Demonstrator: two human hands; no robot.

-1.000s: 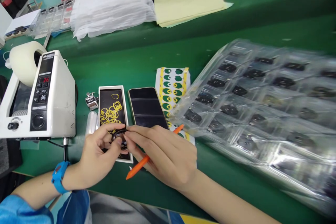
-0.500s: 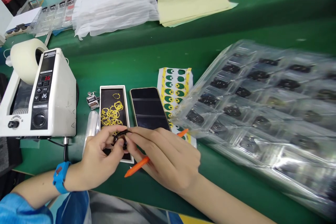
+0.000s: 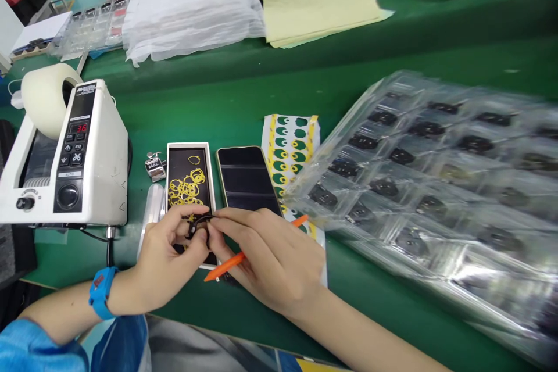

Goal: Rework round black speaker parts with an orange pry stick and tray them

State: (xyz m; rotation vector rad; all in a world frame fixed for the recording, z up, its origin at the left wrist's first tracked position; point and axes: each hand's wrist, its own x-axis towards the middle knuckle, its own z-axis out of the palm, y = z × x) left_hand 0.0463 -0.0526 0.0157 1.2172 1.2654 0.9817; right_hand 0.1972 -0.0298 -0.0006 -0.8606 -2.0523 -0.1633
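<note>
Black part: small and curved, at lower centre-left, held up over the near end of the open box [image 3: 188, 145]; the black part [image 3: 192, 228] sits between the two hands.
Left-hand fingers: the left hand [image 3: 159, 261] pinches it between thumb and fingers.
Right-hand fingers: the right hand [image 3: 279, 258] has its fingertips together at the part's right end, with an orange pen [image 3: 226, 266] tucked through the grasp.
Weight and feel: probably light, fairly stiff but thin; a smooth finish could let it slip, and hard squeezing might bend it.
Where to hold: by the outer rim, from opposite sides, with light pressure.
Yellow rings: the yellow rings [image 3: 183, 190] in the box look thin and flexible, likely to tangle.
Nearby: phone [image 3: 244, 171] right of the box on the green surface [image 3: 218, 93], sticker sheet [image 3: 285, 145] beside it; clear trays [image 3: 436, 186] fill the right.
Hidden: fingers cover much of the part, so its full outline and any ring on it cannot be told; the hands also cover the phone's near end.
Hard to see: the trays' contents, through glare and blur; their right side is cut off.
</note>
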